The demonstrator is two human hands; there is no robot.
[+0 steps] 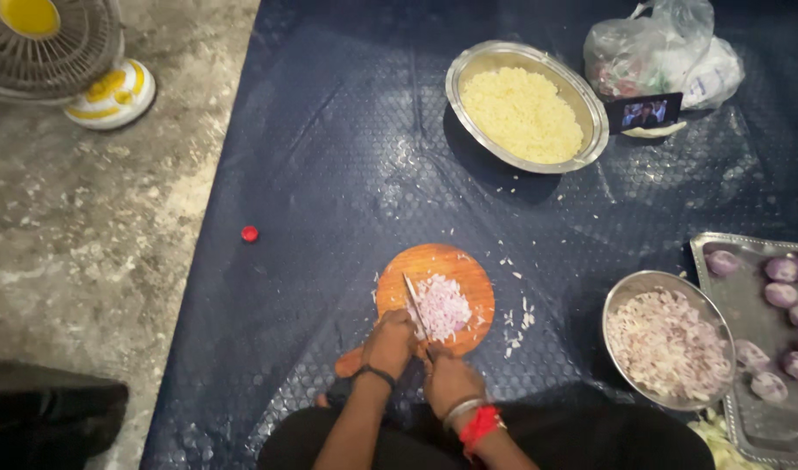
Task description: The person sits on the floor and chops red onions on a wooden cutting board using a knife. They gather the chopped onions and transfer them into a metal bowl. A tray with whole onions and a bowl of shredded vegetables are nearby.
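Dark blue plastic sheet (329, 174) covers the floor, with a round wooden board (434, 265) on it. Both hands hold a knife (414, 305): the left hand (388, 341) and right hand (447, 376) are closed tight on it, over chopped onion (442, 306) piled on the board.

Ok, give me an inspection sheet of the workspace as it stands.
Surface: dark blue plastic sheet on a concrete floor, onion bits scattered.
Job's things: round wooden board, chopped onion, knife.
Clutter: bowl of yellow shreds, bowl of chopped onion, tray of peeled onions, plastic bag, phone, red cap.
Hands: left hand and right hand at the knife; exact grip unclear.
Cables: nothing seen.
Surroundings: fan.
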